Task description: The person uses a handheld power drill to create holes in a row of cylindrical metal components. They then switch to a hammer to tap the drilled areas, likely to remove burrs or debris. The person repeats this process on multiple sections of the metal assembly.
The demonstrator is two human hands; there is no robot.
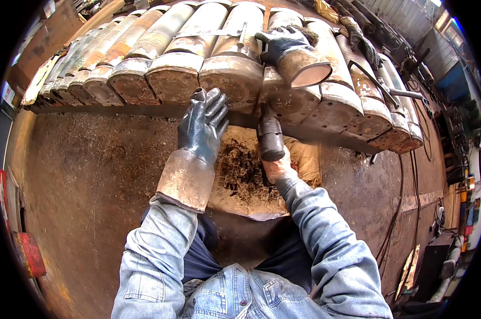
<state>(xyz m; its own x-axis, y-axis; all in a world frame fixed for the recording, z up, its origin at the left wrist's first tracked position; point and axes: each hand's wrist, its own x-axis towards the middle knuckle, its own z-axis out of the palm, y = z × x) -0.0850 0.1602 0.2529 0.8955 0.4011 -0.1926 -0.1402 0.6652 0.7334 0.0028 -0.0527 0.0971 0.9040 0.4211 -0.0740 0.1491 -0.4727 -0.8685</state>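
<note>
My left hand (202,125) wears a dark coated glove with a pale leather cuff. Its fingers are stretched out at the lower end of a thick, rusty metal cylinder (231,74); whether they touch it I cannot tell. Bare, my right hand (279,166) is wrapped round a black handheld power tool (271,138). The tool's narrow front points up at the end of the neighbouring cylinder (289,101), and its exact tip is hard to make out. On top of that cylinder lies an empty glove (291,50), its cuff toward me.
More worn cylinders (174,74) lie side by side in a long row. A dirty, stained sheet (230,199) covers the floor between my legs. A T-shaped metal tool (384,87) rests on the right-hand cylinders, and dark cables (401,212) run along the floor at right.
</note>
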